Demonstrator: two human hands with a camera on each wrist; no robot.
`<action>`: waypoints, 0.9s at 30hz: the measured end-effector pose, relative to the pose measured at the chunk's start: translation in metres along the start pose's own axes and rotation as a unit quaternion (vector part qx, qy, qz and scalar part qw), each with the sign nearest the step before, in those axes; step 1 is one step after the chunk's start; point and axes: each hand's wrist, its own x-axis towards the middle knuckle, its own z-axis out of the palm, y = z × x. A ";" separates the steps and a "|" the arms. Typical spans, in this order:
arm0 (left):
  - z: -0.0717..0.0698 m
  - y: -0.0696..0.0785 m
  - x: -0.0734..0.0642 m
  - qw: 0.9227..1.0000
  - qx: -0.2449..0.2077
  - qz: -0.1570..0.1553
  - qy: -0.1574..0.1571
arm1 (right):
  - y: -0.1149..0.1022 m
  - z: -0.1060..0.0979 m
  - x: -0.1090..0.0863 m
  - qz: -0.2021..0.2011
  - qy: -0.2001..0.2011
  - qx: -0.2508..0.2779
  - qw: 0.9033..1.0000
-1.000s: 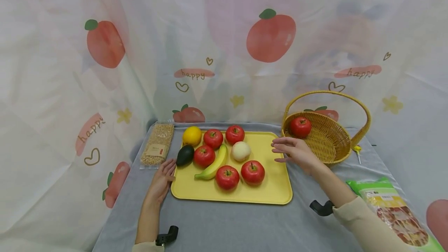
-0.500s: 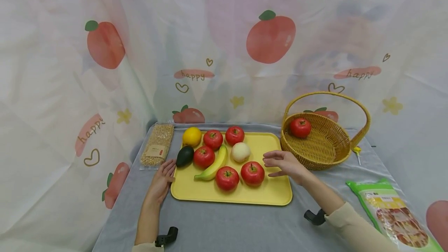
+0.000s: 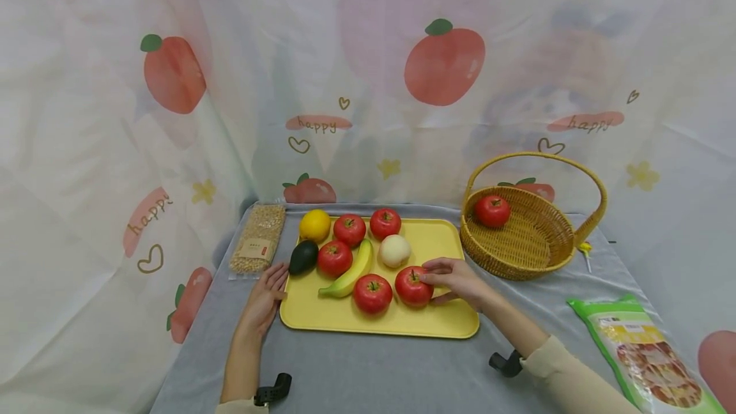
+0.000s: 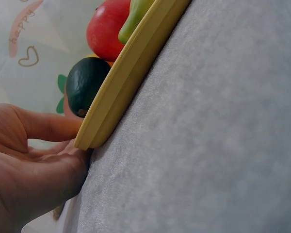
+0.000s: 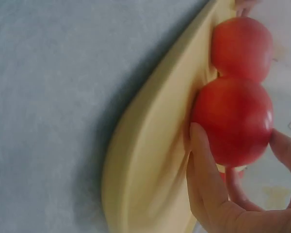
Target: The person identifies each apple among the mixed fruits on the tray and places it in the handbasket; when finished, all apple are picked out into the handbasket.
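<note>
At the left rim of the yellow tray (image 3: 322,321), my left hand (image 3: 266,296) holds the edge; in the left wrist view the thumb meets the rim and other fingers lie partly hidden behind it. My right hand (image 3: 460,283) has its thumb and fingers around the front right red apple (image 3: 411,286), which sits on the tray. In the right wrist view fingertips touch this apple (image 5: 233,121) on opposite sides. Beside it is another red apple (image 3: 372,294). A banana (image 3: 353,273), an avocado (image 3: 303,257) and a pale round fruit (image 3: 394,251) share the tray.
A wicker basket (image 3: 529,267) with a tall handle stands at the back right, with one red apple (image 3: 492,211) inside. A lemon-yellow fruit (image 3: 314,226) and more apples lie at the tray's back. Bagged grains (image 3: 259,235) lie left, a green-edged food bag (image 3: 650,356) right.
My right hand has moved left and down from beside the basket to the front right apple, and its fingers have come around it. The left hand stays at the tray rim.
</note>
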 end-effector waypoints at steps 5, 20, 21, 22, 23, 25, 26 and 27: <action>0.001 0.001 0.001 1.000 -0.003 0.003 -0.002 | 0.000 0.003 0.000 0.005 0.004 0.012 1.000; 0.002 0.002 0.002 1.000 0.001 -0.004 0.005 | 0.002 0.009 -0.002 0.013 0.053 0.023 0.998; 0.002 0.001 0.002 1.000 0.002 -0.005 0.005 | 0.003 0.010 -0.003 0.013 0.054 0.022 0.998; 0.002 0.001 0.001 1.000 0.001 -0.006 0.005 | 0.003 0.010 -0.003 0.012 0.055 0.022 0.998; 0.002 0.001 0.001 1.000 0.001 -0.006 0.005 | 0.003 0.010 -0.004 0.012 0.056 0.021 0.998; 0.002 0.001 0.000 1.000 0.000 -0.006 0.005 | 0.003 0.010 -0.004 0.011 0.057 0.019 0.998; 0.002 0.001 0.000 1.000 0.000 -0.006 0.005 | 0.004 0.010 -0.005 0.011 0.057 0.019 0.998; 0.002 0.001 0.000 1.000 0.000 -0.005 0.005 | 0.004 0.010 -0.005 0.010 0.057 0.020 0.998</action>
